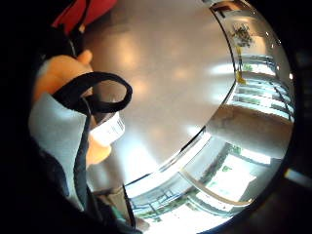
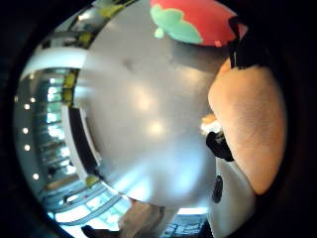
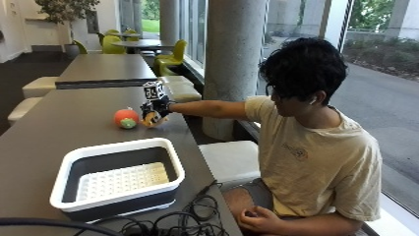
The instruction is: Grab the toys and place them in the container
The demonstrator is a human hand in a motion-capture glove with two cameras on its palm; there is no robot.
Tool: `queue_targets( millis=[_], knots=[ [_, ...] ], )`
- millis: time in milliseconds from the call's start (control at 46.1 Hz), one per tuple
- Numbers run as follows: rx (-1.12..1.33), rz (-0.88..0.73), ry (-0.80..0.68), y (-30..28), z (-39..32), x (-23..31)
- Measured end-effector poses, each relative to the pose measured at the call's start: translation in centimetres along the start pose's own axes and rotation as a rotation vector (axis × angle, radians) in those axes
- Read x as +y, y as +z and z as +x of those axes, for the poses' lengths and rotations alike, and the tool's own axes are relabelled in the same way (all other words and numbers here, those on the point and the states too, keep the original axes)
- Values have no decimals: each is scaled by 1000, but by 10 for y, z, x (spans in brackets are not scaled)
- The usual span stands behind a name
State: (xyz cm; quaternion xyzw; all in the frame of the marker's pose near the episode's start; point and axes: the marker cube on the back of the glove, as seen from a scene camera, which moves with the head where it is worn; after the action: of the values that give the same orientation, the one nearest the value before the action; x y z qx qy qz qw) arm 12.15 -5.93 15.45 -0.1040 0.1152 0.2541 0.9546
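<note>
Am holding right hand (image 3: pixel 154 110) on orange toy (image 2: pixel 247 129), fingers curling round it; red toy (image 3: pixel 126 118) sitting just beside; container (image 3: pixel 118 178) lying well apart, nearer person.

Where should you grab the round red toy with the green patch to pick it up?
Probably over its top, with the fingers down either side. The round red soft toy with the green patch sits alone on the grey table, ball-shaped with no handle, and the gloved right hand is already right beside it, holding an orange toy.

Red toy (image 3: pixel 126 118) with green patch, orange toy (image 3: pixel 153 119), white-rimmed grey container (image 3: pixel 118 178)
</note>
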Motion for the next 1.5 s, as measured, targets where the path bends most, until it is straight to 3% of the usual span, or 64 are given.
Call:
queue_targets(
  millis=[130, 499, 630, 825, 955, 1021, 1238, 1498],
  knots=[
    [-215, 16, -214, -22, -28, 12],
    [-340, 164, -285, -148, -68, 63],
    [-355, 212, -343, -162, -40, 48],
    [-459, 236, -380, -222, -118, 82],
    [-253, 305, -356, -259, -148, 97],
    [-289, 309, -340, -274, -172, 109],
    [-363, 376, -597, -308, -253, 127],
    [-425, 349, -688, -324, -330, 142]
  ],
)
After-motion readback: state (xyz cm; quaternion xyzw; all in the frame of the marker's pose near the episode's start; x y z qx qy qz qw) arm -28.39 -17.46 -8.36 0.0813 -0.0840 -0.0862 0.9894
